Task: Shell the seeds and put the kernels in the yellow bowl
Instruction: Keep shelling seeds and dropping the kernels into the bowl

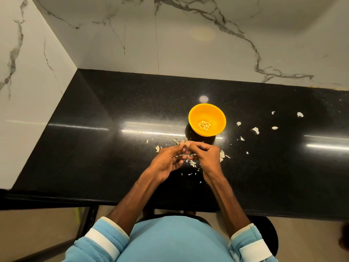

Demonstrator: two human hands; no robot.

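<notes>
Left hand and right hand pinch a seed together (fingers curled).

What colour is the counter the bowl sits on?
Glossy black with fine speckles: the counter shows best in the head view, its only view.

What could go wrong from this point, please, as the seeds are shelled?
1. The left hand and right hand pinch the seed short of the yellow bowl, over shell fragments; a freed kernel might drop among them.
2. Fragments lie near the bowl, so one could flick onto the kernels inside.
</notes>
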